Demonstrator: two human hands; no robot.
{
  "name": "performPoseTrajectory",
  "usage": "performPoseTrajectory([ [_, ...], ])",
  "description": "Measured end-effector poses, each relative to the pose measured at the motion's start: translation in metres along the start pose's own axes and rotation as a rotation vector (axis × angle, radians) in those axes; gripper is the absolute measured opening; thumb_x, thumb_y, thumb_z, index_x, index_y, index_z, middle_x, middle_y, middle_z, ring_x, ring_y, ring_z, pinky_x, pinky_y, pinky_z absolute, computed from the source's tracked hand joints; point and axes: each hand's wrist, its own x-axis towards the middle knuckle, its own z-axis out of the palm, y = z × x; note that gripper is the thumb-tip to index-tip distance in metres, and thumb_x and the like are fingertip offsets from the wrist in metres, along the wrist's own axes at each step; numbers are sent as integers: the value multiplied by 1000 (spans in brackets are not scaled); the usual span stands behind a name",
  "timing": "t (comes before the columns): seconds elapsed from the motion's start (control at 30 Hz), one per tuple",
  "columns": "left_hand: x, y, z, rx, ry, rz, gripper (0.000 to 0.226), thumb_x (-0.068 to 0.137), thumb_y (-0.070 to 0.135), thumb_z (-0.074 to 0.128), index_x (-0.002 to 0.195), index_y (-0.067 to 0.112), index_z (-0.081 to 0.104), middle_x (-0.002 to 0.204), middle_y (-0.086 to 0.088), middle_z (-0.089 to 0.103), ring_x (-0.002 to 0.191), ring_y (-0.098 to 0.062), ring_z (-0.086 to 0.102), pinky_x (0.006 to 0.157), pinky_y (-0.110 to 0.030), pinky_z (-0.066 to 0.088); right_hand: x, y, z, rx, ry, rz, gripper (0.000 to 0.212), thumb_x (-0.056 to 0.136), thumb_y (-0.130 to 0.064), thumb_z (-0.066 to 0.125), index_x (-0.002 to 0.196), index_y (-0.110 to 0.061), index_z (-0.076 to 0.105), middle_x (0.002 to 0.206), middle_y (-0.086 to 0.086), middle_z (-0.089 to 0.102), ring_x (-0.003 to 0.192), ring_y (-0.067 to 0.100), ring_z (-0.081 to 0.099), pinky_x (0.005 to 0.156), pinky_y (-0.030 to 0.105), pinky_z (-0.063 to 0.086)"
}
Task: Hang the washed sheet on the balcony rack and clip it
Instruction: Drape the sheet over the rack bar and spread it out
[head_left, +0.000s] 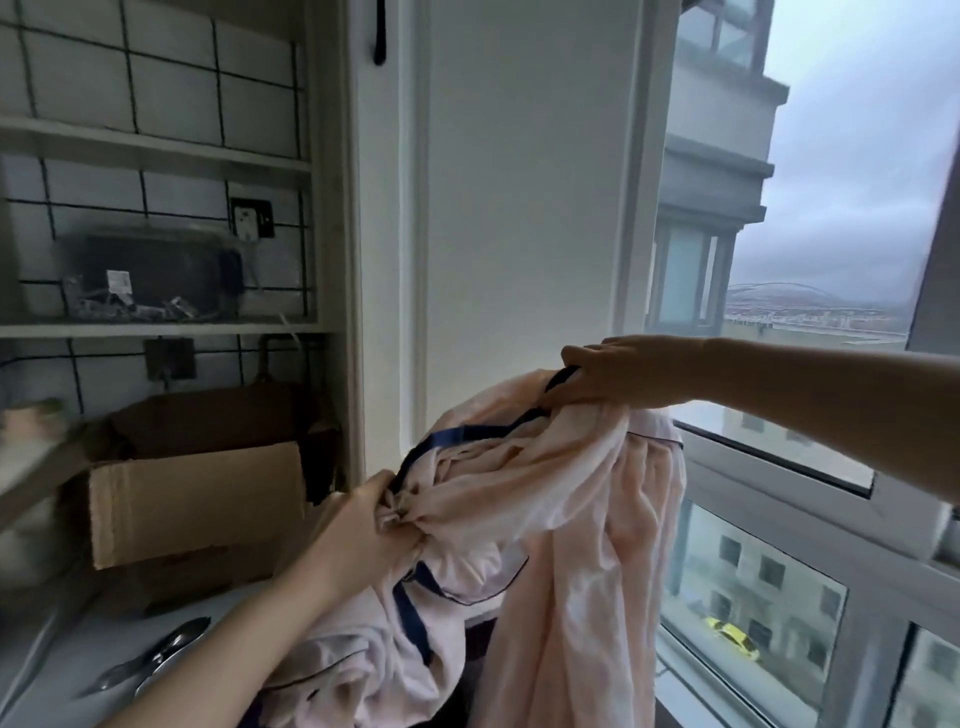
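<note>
A pale pink sheet (545, 519) with a dark blue trim band hangs bunched between my hands in the middle of the view. My left hand (363, 525) grips a gathered knot of the fabric low at centre left. My right hand (618, 371) is higher and to the right, fingers curled over the blue edge and the top of the bundle. The rest of the sheet droops down toward the bottom of the frame. No rack and no clips are in view.
A cardboard box (192, 504) stands on a white counter (78, 660) at the left, with metal pieces lying in front of it. Tiled shelves (156, 327) rise behind it. A white pillar (519, 208) is straight ahead, and balcony windows (779, 519) run along the right.
</note>
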Motion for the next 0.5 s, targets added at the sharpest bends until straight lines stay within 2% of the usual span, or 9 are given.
performPoseTrajectory([
  [0.07, 16, 11, 3, 5, 14, 9, 29, 64, 56, 57, 84, 35, 52, 70, 12, 66, 70, -12, 65, 68, -36, 55, -3, 17, 2, -14, 9, 26, 61, 92, -11, 52, 141, -42, 31, 94, 2, 42, 57, 15, 35, 58, 26, 38],
  [0.17, 36, 32, 8, -37, 43, 16, 26, 62, 55, 54, 79, 36, 53, 68, 12, 65, 68, -12, 64, 67, -32, 54, -9, 41, 10, -97, -15, 85, 64, 92, -13, 53, 144, -41, 27, 94, 1, 42, 57, 13, 37, 58, 22, 33],
  [0.3, 63, 55, 13, -88, 45, 34, 30, 62, 57, 57, 84, 36, 58, 74, 13, 69, 73, -11, 67, 72, -38, 56, -20, 70, 19, -99, -73, 132, 66, 94, -13, 51, 147, -40, 21, 96, 3, 42, 58, 16, 41, 60, 27, 47],
  [0.37, 75, 66, 18, -93, 48, 52, 26, 67, 54, 62, 85, 36, 59, 78, 13, 70, 75, -10, 66, 73, -36, 56, -27, 85, 26, -102, -81, 137, 67, 94, -14, 52, 147, -40, 19, 97, 4, 43, 58, 15, 43, 62, 28, 52],
  [0.5, 93, 98, 21, -45, 80, 94, 20, 76, 50, 63, 79, 32, 54, 74, 12, 66, 73, -12, 62, 70, -31, 52, -46, 108, 32, -121, -139, 195, 62, 100, -20, 38, 146, -41, 3, 106, 5, 45, 71, 18, 51, 70, 29, 53],
])
